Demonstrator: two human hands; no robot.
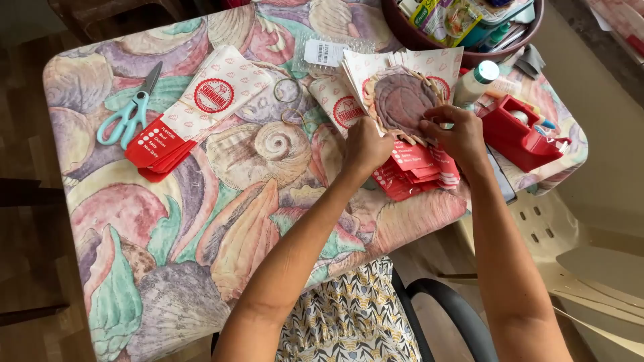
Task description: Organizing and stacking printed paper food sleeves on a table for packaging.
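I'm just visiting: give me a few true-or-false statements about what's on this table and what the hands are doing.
1. Both hands, left hand and right hand, hold a fanned stack of paper bags. True.
2. The scissors have red handles. False: they are light blue.
3. The scissors lie beside a second pile of bags. True.
4. The tape dispenser is green. False: it is red.
5. The tablecloth is plain white. False: it has a seashell print.

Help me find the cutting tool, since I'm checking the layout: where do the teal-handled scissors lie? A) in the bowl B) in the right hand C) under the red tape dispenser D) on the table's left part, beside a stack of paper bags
D: the scissors lie flat on the table, just left of the stack of paper bags, away from both hands.
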